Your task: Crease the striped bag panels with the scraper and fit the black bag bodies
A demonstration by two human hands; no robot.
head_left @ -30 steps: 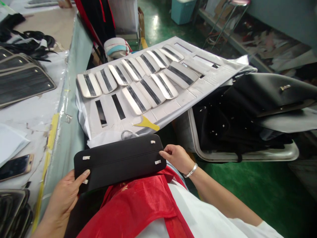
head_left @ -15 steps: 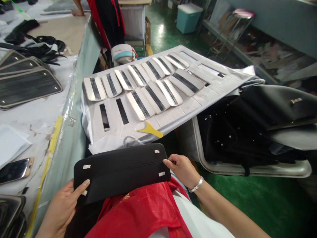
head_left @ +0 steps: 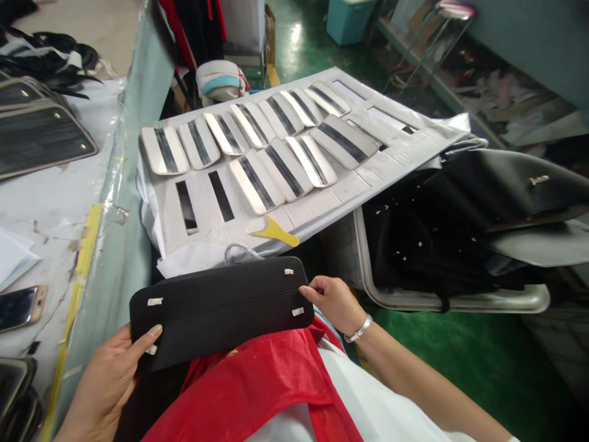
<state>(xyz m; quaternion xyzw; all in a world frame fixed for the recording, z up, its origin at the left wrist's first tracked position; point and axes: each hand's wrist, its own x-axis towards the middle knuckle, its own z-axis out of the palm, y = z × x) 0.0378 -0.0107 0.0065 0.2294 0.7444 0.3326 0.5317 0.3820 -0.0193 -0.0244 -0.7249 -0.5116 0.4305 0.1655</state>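
Observation:
A flat black panel (head_left: 221, 307) with rounded corners, a seam along its length and small whitish tabs near its corners lies across my lap. My left hand (head_left: 113, 374) grips its left end, thumb on top beside a tab and fingers underneath. At the right end my right hand (head_left: 334, 307) pinches the edge between thumb and fingers. Just beyond the panel, a white covered board (head_left: 202, 227) bears several pale rounded pieces (head_left: 280, 169) with dark stripes. A yellow flat tool (head_left: 278, 232) rests at the board's near edge.
To the right stands a pale-rimmed bin (head_left: 368, 270) full of black pieces. On the left table (head_left: 50, 202) lie a phone (head_left: 21, 307), white paper and stacked dark panels (head_left: 46, 138). A stool (head_left: 453, 12) and a teal box (head_left: 348, 21) stand farther back; a person in red and black is partly visible.
The view has shifted slightly, so the board and left table sit a little higher and farther left. Both hands keep their hold on the black panel.

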